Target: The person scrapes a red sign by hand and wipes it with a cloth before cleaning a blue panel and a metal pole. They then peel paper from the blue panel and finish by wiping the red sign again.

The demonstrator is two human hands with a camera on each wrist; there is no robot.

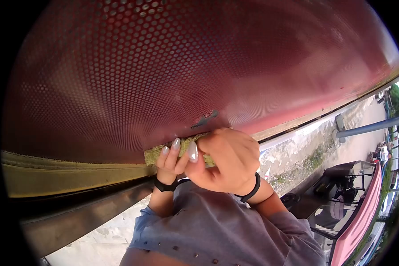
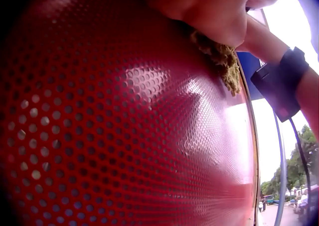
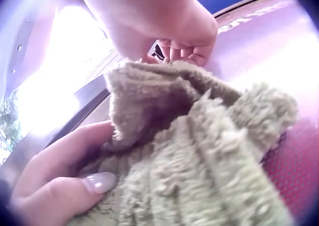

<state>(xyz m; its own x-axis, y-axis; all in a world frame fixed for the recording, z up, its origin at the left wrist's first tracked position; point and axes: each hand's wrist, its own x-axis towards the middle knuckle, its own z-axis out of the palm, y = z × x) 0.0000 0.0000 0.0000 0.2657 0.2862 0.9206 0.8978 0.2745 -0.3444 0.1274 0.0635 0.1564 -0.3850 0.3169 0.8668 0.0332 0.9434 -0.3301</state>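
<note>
A fluffy yellow-green cloth (image 1: 151, 156), bunched and folded, lies against the lower edge of a red perforated metal panel (image 1: 164, 66). My left hand (image 1: 167, 160) curls its fingers over the cloth's left part, long pale nails showing. Right beside it and overlapping it in the head view, my right hand (image 1: 232, 162) grips the other part with bent fingers. Close up in the right wrist view, the cloth (image 3: 199, 151) shows thick ribbed pile, with a thumb pressed on it at lower left. In the left wrist view, the cloth (image 2: 227, 69) sticks out below a hand against the panel.
A torn, dark patch (image 1: 204, 119) marks the panel just above the hands. Along the panel's bottom runs a yellowish frame strip (image 1: 75, 173). To the right stand a pink-roofed vehicle (image 1: 357, 217) and a grey pole (image 1: 372, 126) on a paved street.
</note>
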